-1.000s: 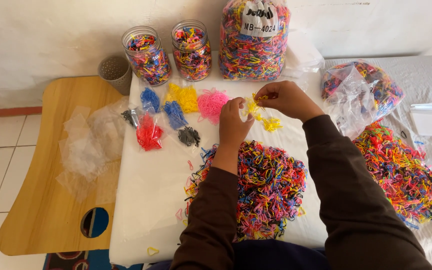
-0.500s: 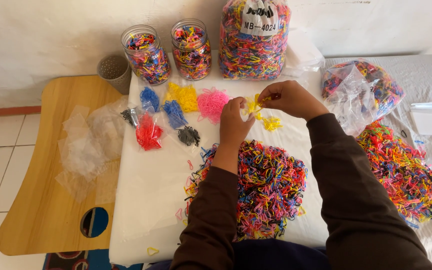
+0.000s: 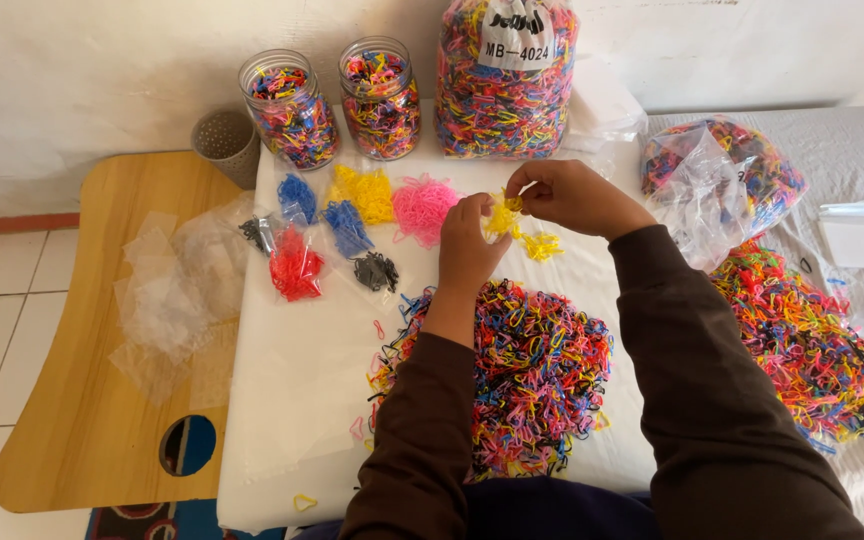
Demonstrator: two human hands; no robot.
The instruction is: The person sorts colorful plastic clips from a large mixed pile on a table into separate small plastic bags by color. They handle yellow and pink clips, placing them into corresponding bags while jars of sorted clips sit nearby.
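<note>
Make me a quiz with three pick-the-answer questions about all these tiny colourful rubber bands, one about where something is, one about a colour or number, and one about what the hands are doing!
1. Where is the small sorted pile of red rubber bands?
A. left of the big mixed heap of rubber bands
B. inside a jar
C. on the wooden board

2. How many clear round jars of mixed bands stand by the wall?
A. one
B. two
C. four

3. What do the left hand and right hand hold?
A. nothing
B. a jar lid
C. small yellow rubber bands

Answers: 1 A, the red pile lies on the white cloth to the heap's left. 2 B, one clear jar stands beside a second clear jar. 3 C, both hands pinch yellow bands between their fingertips.
</note>
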